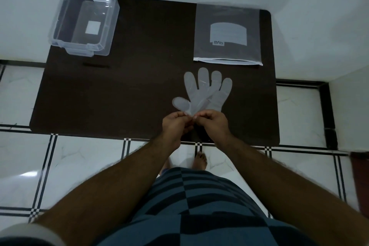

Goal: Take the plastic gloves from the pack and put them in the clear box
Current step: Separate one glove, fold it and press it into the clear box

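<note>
Both hands, the left hand (175,124) and the right hand (212,123), pinch the cuff of a plastic glove (201,94) lying flat on the dark worktop (139,90). The pack (227,35) lies just beyond it; the clear box (83,20) stands well apart at the far left corner. Nothing lies between them. Below is a white tiled floor (83,160)

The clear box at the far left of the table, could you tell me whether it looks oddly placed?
Yes: the clear box overhangs the far left corner of the dark table, sitting askew to its edges.
</note>
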